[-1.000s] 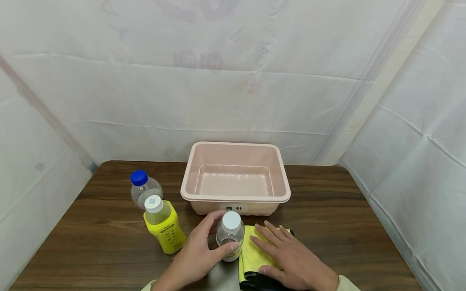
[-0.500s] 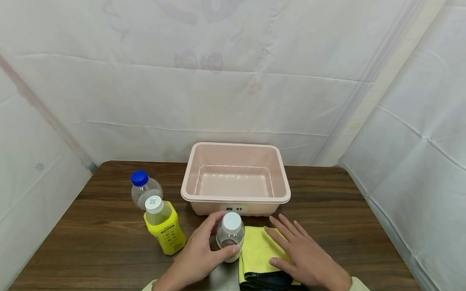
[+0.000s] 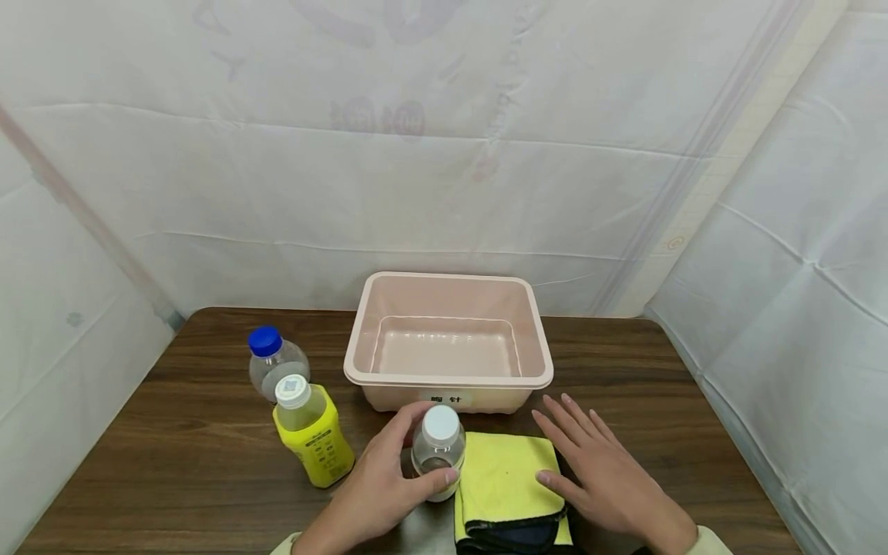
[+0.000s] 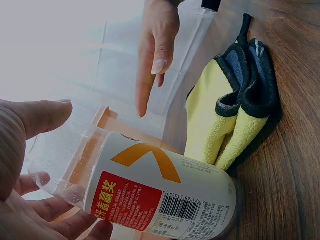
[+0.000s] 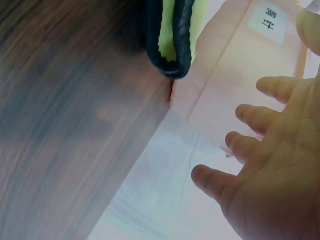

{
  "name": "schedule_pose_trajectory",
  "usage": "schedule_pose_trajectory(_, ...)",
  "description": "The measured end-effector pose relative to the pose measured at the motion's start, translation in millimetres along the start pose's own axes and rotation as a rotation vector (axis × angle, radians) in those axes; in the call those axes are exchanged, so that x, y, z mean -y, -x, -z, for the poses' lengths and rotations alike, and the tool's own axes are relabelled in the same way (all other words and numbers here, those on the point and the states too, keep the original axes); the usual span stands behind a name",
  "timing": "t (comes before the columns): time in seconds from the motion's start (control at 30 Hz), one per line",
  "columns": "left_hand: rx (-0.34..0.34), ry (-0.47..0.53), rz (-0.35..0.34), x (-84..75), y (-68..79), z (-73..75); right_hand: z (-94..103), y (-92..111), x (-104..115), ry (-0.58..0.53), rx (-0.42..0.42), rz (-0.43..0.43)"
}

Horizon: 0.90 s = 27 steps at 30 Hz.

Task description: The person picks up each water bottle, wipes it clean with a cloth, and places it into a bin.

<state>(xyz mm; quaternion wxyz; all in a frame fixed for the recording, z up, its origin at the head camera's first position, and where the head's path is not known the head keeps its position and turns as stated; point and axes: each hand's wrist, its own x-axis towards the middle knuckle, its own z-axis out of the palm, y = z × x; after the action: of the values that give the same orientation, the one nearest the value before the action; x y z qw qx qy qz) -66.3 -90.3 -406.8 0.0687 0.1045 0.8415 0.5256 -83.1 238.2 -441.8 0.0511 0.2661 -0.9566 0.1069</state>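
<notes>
A clear bottle point(image 3: 439, 443) with a white cap stands upright in front of the pink bin. My left hand point(image 3: 378, 482) curls round it, thumb across the near side and fingers partly hidden behind; its printed label point(image 4: 160, 187) shows in the left wrist view. To the bottle's right lies a folded yellow cloth point(image 3: 509, 478) with dark trim. My right hand point(image 3: 607, 470) is just right of the cloth, fingers straight and holding nothing. In the right wrist view its spread fingers point(image 5: 255, 120) are apart from the cloth's edge point(image 5: 175, 45).
A pink plastic bin point(image 3: 449, 380) with a label sits at the table's back middle. On the left stand a yellow-wrapped bottle point(image 3: 319, 443) with a white cap and a clear bottle point(image 3: 280, 366) with a blue cap. White sheeting point(image 3: 416, 193) surrounds the wooden table point(image 3: 173, 462).
My right hand has moved off the yellow cloth to the right, uncovering its top. The left hand and the bottle have stayed in place.
</notes>
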Motion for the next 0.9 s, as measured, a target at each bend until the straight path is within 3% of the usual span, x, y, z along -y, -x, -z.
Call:
schedule_pose_trajectory(0.2,-0.004,-0.004,-0.006,0.2,-0.3,-0.8,7.3,2.0,-6.1,-0.019,0.018,-0.041)
schedule_pose_trajectory(0.6,-0.016,-0.034,-0.018,-2.3,-0.7,-2.0,20.6,-0.3,-12.8,-0.082,-0.028,-0.087)
schedule_pose_trajectory(0.9,-0.017,-0.027,-0.005,-4.3,0.2,-2.6,30.0,-8.2,-14.9,-0.261,-0.007,-0.126)
